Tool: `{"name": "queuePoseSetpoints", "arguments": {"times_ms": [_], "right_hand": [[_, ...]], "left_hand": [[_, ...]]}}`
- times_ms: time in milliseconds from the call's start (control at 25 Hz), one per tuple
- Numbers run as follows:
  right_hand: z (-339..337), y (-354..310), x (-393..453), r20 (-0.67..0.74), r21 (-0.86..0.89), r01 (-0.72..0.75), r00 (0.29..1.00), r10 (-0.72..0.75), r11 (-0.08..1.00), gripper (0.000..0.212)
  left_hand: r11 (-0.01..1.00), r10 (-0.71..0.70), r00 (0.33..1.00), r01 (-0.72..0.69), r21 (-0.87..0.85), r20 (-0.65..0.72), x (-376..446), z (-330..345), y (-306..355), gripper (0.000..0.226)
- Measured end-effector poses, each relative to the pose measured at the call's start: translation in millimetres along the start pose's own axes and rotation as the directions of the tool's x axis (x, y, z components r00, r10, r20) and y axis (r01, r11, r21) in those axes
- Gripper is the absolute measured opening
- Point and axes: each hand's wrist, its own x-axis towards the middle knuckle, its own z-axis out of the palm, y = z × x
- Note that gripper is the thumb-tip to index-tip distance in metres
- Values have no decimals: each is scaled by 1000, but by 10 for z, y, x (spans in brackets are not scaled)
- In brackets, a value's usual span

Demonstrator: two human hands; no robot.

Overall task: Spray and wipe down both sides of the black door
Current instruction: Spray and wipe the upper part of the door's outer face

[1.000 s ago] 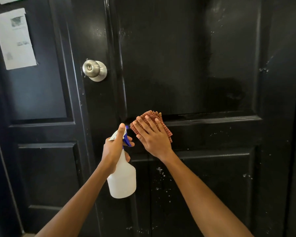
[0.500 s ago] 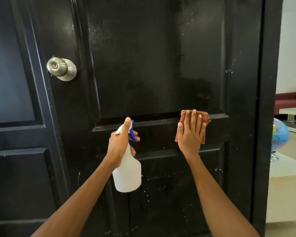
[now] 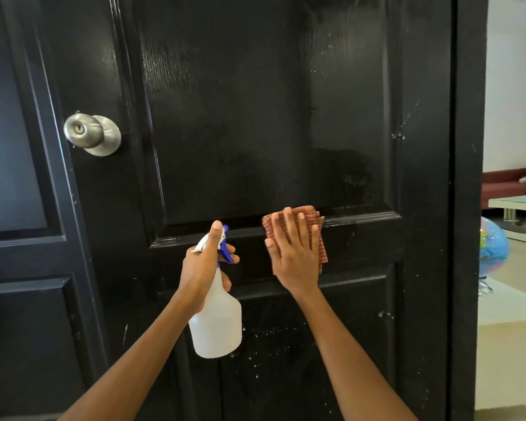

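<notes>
Beyond the doorway at our right lies a bright room with a globe (image 3: 494, 249). The black door (image 3: 240, 117) fills our view, its upper panel streaked wet, the lower panel dotted with droplets we judge not yet wiped; the far side remains. Our left hand (image 3: 202, 268) grips the spray bottle (image 3: 217, 323). Our right hand (image 3: 295, 256) presses the cloth (image 3: 313, 217) flat against the middle rail.

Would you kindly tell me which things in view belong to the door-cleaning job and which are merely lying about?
Part of the job:
black door
spray bottle, gripped by the left hand
checked cloth, pressed flat to the door by the right hand

Lying about:
globe
red sofa
glass table
</notes>
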Motion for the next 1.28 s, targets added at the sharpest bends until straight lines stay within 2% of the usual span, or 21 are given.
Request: {"name": "queuePoseSetpoints", "arguments": {"times_ms": [80,160,240,320,360,400,480,520,600,680,760,880,1000,1080,1160,1280], "right_hand": [[-76,354,-32,-15,4,-121,993,121,993,64],[-133,617,-53,-24,35,-299,954,300,954,64],[-213,813,22,-44,126,-492,865,500,861,65],[-258,864,113,-28,215,-620,768,640,754,69],[-286,830,138,-41,227,-628,758,651,745,70],[-290,740,135,-54,205,-580,797,601,788,69],[-188,510,8,-26,94,-310,949,313,946,63],[-128,412,-72,2,34,-128,992,128,991,60],[-101,397,-89,31,-5,75,997,-75,997,59],[-187,647,5,31,-48,124,992,-123,991,60],[-288,1023,31,12,-112,33,999,-32,993,59],[-438,1590,-27,-6,-51,-268,964,268,962,57],[-493,1807,71,0,62,-524,851,525,849,58],[-502,1729,176,-7,132,-638,765,644,759,60],[-457,1501,169,0,171,-647,754,656,743,61],[-261,898,11,-14,127,-475,877,481,871,61]], "left_hand": [[1000,1,1000,-1,5,26,1,91,-13,66],[1000,-4,999,4,3,45,-11,167,-22,65],[1000,-4,998,4,-6,60,-14,231,-31,66],[1000,0,998,0,2,68,-12,273,-24,66],[1000,5,997,-5,3,78,-12,315,-20,66],[1000,12,996,-12,-1,84,-9,343,-14,67],[1000,24,995,-24,-5,100,5,424,9,68],[1000,29,994,-28,-5,108,17,487,26,68],[999,33,993,-33,4,114,40,613,41,68],[1000,25,990,-25,-3,137,37,743,41,67],[1000,22,985,-19,-20,174,35,859,41,66],[1000,18,981,-14,-19,196,38,971,51,63],[1000,3,979,-3,0,204,9,1010,19,66],[1000,6,979,-9,13,205,-17,995,-15,66],[1000,8,981,-12,22,194,-36,920,-19,67],[999,28,989,-32,28,147,-36,724,-16,70]]}}
